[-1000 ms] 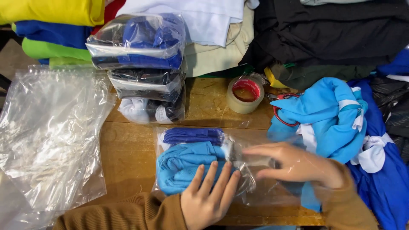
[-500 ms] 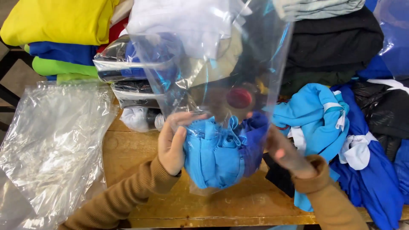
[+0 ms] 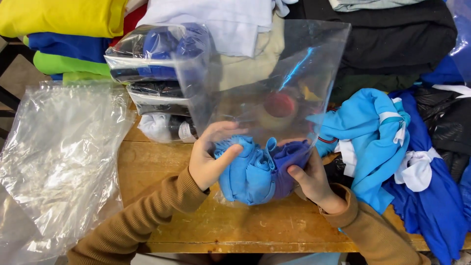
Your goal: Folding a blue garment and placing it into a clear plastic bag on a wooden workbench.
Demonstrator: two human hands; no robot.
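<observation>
- While I stand the clear plastic bag (image 3: 274, 73) upright on the wooden counter (image 3: 162, 167), my left hand (image 3: 211, 159) curls around its lower left side, thumb pressed into the light blue folded garment (image 3: 248, 172) inside.
- My right hand (image 3: 309, 179) cups the bag's lower right side, fingers closed against the darker blue-purple folded cloth (image 3: 289, 157) packed beside the light blue one.
- Both garments sit bunched at the bottom of the bag; its empty upper part rises tall and see-through above my hands.
- Behind the bag, dimly through the plastic, sits a roll of tape with a red core (image 3: 278, 105).
- To the left lies a stack of bagged clothes (image 3: 157, 73), and further left a heap of loose clear bags (image 3: 59, 157).
- To the right lies a rumpled pile of blue and white garments (image 3: 392, 142).
</observation>
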